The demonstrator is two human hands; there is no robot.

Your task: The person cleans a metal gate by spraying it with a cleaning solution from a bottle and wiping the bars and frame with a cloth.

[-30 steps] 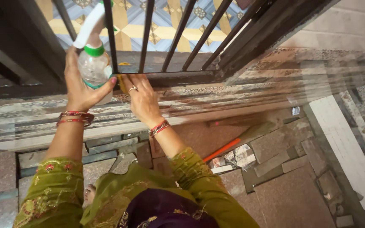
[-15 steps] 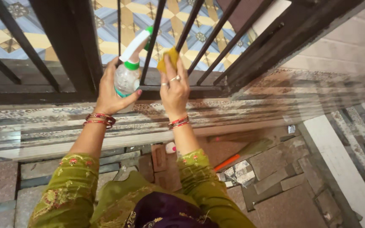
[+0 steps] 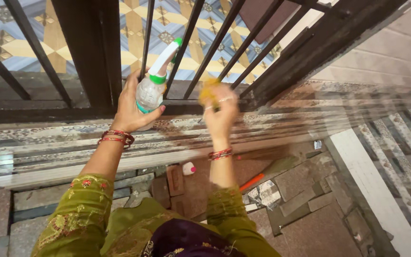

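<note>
My left hand (image 3: 132,107) grips a clear spray bottle (image 3: 151,90) with a white and green trigger head, held up against the black metal railing (image 3: 215,47). My right hand (image 3: 220,114), blurred by motion, is closed on a yellow cloth (image 3: 209,89) pressed at the foot of a slanted railing bar. Both wrists carry red bangles and both arms wear green embroidered sleeves.
The railing's thick post (image 3: 91,52) stands left of the bottle. Below runs a marble ledge (image 3: 262,123). On the stone floor lie an orange stick (image 3: 252,182), a small white and pink bottle (image 3: 188,168) and paper scraps (image 3: 265,192). Patterned tiles (image 3: 134,28) show far below.
My right hand with the yellow cloth went from the bottom rail up onto a bar, then shifted right. My left hand kept the bottle raised. The view swung left.
</note>
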